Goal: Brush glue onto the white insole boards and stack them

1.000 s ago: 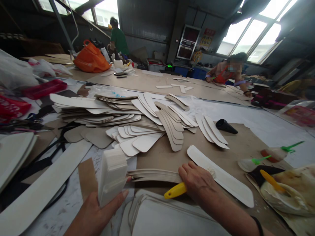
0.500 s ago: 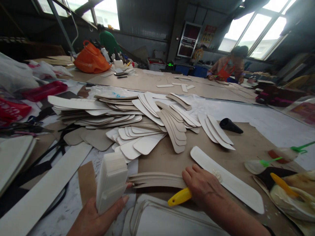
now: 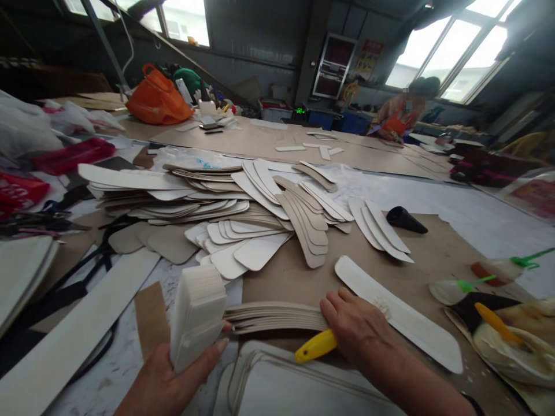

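My left hand (image 3: pixel 167 378) grips a thick stack of white cards (image 3: pixel 196 315), held upright near the table's front edge. My right hand (image 3: pixel 355 326) is closed around a yellow-handled tool (image 3: pixel 315 345) and rests on the end of a flat stack of curved cardboard strips (image 3: pixel 273 316). A long white strip with a dab of glue (image 3: pixel 396 312) lies just right of that hand.
A big fanned heap of white and brown cut pieces (image 3: pixel 243 208) fills the middle of the table. A black cone (image 3: pixel 405 220) and green-nozzled glue bottles (image 3: pixel 498 268) lie to the right. An orange bag (image 3: pixel 154 98) stands far back. A person (image 3: pixel 401 112) works at the far right.
Both hands hold almost still; the view shifted slightly. The person in green at the far back left has bent down out of sight.
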Action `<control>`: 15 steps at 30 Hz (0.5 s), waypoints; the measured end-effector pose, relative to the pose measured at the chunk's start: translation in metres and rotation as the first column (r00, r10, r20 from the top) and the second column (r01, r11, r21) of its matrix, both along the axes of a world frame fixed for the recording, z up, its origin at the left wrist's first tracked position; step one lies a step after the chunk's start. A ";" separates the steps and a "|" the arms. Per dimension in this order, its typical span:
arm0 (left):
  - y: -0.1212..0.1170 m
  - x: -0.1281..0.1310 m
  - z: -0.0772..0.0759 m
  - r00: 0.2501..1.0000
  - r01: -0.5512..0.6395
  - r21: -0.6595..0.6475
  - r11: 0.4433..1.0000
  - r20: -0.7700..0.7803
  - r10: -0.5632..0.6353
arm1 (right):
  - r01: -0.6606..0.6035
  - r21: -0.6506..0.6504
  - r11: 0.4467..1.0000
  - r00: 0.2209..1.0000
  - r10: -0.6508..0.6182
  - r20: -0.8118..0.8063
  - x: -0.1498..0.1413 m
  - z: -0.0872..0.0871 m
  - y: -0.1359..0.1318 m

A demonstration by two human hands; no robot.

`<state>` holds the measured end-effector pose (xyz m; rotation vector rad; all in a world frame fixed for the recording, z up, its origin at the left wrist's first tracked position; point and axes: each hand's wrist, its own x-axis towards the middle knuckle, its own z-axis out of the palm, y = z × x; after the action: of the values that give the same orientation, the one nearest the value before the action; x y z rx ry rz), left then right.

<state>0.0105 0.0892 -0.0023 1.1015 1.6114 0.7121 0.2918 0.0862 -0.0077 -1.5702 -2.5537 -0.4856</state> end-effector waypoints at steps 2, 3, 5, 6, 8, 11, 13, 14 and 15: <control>0.000 0.000 -0.002 1.000 -0.010 0.002 1.000 0.012 0.010 | 0.001 -0.014 1.000 1.000 0.000 0.006 0.001 0.000 0.000; 0.000 0.000 -0.003 1.000 -0.008 0.004 1.000 0.015 0.008 | 0.000 -0.024 1.000 1.000 0.000 0.011 0.002 -0.001 0.000; 0.001 0.001 -0.003 1.000 0.006 0.012 1.000 0.007 -0.006 | 0.008 -0.047 0.999 1.000 -0.007 0.026 0.002 -0.001 0.000; 0.001 0.000 -0.002 1.000 0.017 0.016 1.000 0.001 -0.017 | 0.016 -0.060 0.998 0.999 -0.014 0.035 0.002 -0.001 0.000; 0.002 0.000 0.000 0.999 0.044 0.022 0.999 -0.011 -0.044 | 0.040 -0.079 0.996 0.998 -0.036 0.050 0.001 -0.001 0.001; 0.003 -0.001 0.003 0.997 0.084 0.009 0.996 -0.001 -0.084 | 0.047 -0.088 0.995 0.997 -0.042 0.062 0.000 -0.002 0.001; 0.005 -0.001 0.006 0.991 0.127 0.008 0.992 0.030 -0.127 | 0.032 -0.083 0.996 0.998 -0.027 0.061 0.002 -0.002 0.001; 0.005 -0.001 0.007 0.988 0.147 0.016 0.989 0.053 -0.148 | 0.018 -0.080 0.997 0.998 -0.013 0.058 0.003 -0.002 0.000; 0.006 -0.001 0.008 0.980 0.181 0.033 0.983 0.081 -0.183 | 0.001 -0.077 0.997 0.999 0.003 0.051 0.005 -0.002 0.000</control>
<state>0.0098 0.0950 0.0053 1.2046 1.4140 0.6498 0.2967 0.0858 -0.0095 -1.6016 -2.6417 -0.4375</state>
